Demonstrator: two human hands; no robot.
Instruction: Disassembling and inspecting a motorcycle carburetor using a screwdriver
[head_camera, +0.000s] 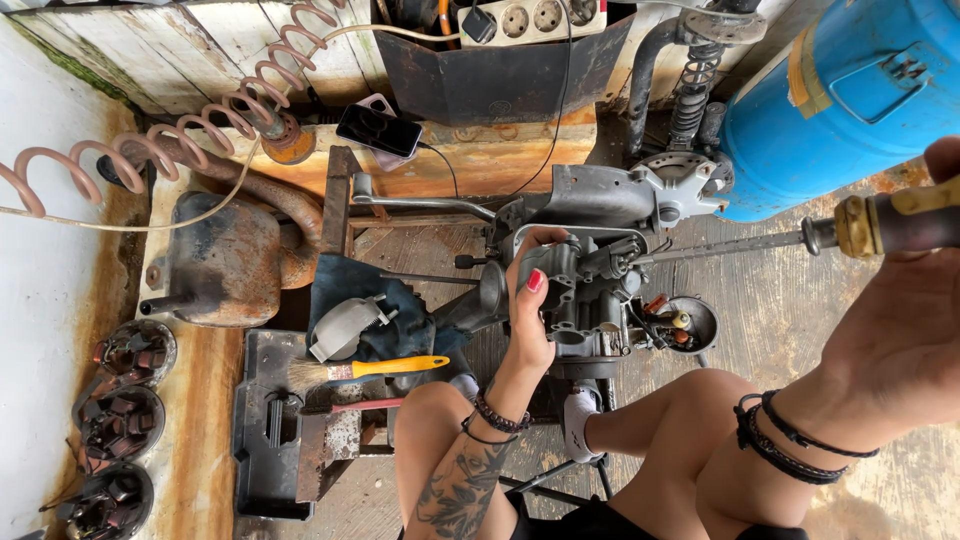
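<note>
My left hand (527, 305) grips a grey metal carburetor (585, 300) at its left side, thumb on its face, fingers curled over the top. The carburetor sits in front of a larger grey engine casing (600, 200). My right hand (900, 330) is raised at the right, close to the camera, shut on the yellow-and-black handle of a long screwdriver (880, 222). Its shaft (730, 245) runs left, with the tip reaching the carburetor's upper right. A small round bowl with little parts (688, 325) lies just right of the carburetor.
A yellow-handled brush (370, 370) and a grey part lie on a blue cloth (400, 320) to the left. Farther left are a rusty tank (225, 260), a coiled hose (150, 150) and several wound coils (125, 410). A phone (378, 130) and a blue drum (840, 100) sit behind.
</note>
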